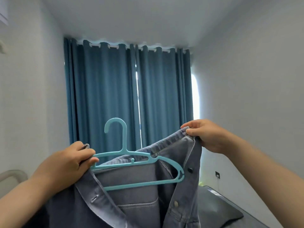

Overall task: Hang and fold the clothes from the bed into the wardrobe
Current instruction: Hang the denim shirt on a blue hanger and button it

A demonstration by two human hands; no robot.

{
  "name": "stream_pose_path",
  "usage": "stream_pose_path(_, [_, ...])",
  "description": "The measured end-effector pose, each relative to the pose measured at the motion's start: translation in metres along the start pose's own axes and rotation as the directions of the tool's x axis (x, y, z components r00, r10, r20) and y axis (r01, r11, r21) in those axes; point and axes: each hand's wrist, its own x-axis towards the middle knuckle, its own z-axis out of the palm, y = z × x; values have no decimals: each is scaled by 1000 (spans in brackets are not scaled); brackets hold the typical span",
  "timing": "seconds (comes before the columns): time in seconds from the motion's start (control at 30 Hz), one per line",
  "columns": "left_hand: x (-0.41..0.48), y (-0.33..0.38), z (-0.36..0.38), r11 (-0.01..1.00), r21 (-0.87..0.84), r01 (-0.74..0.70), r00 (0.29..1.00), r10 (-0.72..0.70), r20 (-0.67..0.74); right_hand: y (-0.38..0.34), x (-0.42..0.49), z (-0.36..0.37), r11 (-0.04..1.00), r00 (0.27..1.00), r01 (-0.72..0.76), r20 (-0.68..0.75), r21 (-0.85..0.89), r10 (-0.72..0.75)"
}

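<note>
Here the left grip (pixel 69 162) clamps shirt (pixel 144 195) and hanger (pixel 124 137) together; the right grip (pixel 207 137) pinches the collar (pixel 171 139) above the hanger's free right end.

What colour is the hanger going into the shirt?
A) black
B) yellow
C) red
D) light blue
D: the hanger tucked into the grey shirt is light blue, paler than the curtains behind it.

Grey pillow (pixel 218 211) on bed (pixel 256 223)
</note>
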Motion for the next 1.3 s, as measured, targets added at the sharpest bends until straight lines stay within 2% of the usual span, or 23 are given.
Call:
stream_pose_path(0.07, [1,1,-2,998,63,-29,999,31,-26,-10,-3,2,999,999,5,40,52,-7])
stream_pose_path(0.2, [7,-3,-16,999,49,-15,996,19,-82,-26,-13,-6,987,993,65,102,-148,-51])
stream_pose_path(0.27, [12,-3,-23,997,77,-18,997,24,-71,-34,-18,-12,979,990,71,137,-193,-45])
stream_pose_path(0.37, [20,4,-29,989,143,-34,999,37,-16,-46,-26,-11,989,986,43,163,-139,-20])
stream_pose_path(0.53, [30,54,-29,995,98,-23,998,29,-61,-50,-36,52,988,997,3,81,154,-16])
stream_pose_path(0.6, [32,75,-27,996,92,-3,995,12,-103,-39,-43,87,988,997,70,28,137,-75])
stream_pose_path(0.7, [24,82,-31,994,71,77,987,-66,-149,-29,-51,99,958,965,260,3,119,-262])
stream_pose_path(0.73, [18,80,-32,994,43,96,981,-87,-173,-25,-52,93,934,935,354,-5,51,-354])
stream_pose_path(0.77, [13,77,-32,994,9,113,976,-109,-190,-20,-52,84,870,874,475,-46,-132,-484])
stream_pose_path(0.8, [9,77,-33,993,-20,120,972,-122,-199,-16,-51,76,714,786,545,-28,-439,-617])
stream_pose_path(0.83, [6,77,-33,991,-40,125,970,-130,-204,-12,-51,70,500,725,521,49,-692,-687])
stream_pose_path(0.87, [4,77,-32,992,-44,117,967,-124,-222,-8,-49,67,344,724,475,137,-810,-676])
stream_pose_path(0.9, [3,77,-31,993,-40,114,966,-120,-229,-8,-49,67,324,799,425,182,-845,-573])
stream_pose_path(0.93, [2,77,-29,994,-40,100,968,-106,-229,-9,-51,66,378,871,396,211,-837,-444])
stream_pose_path(0.97, [1,76,-26,995,-58,75,974,-86,-210,-7,-51,65,449,913,377,245,-810,-326])
stream_pose_path(1.03, [2,69,-23,959,-277,63,994,-84,-63,-2,-52,57,540,922,385,293,-748,-251])
stream_pose_path(1.07, [3,64,-23,898,-422,126,992,-102,79,1,-55,53,591,925,379,289,-712,-246])
stream_pose_path(1.1, [4,59,-25,845,-489,217,967,-116,229,3,-60,49,639,931,365,280,-677,-236])
stream_pose_path(1.13, [5,52,-25,830,-481,282,927,-107,360,5,-65,46,683,936,349,267,-642,-228])
stream_pose_path(1.17, [4,44,-25,866,-388,316,873,-106,476,6,-70,42,713,943,330,250,-618,-219])
stream_pose_path(1.23, [5,41,-27,950,-162,267,768,-108,631,7,-79,36,730,951,307,221,-610,-215])
stream_pose_path(1.3, [3,47,-20,979,-4,204,673,-137,727,8,-86,32,706,950,313,223,-635,-220])
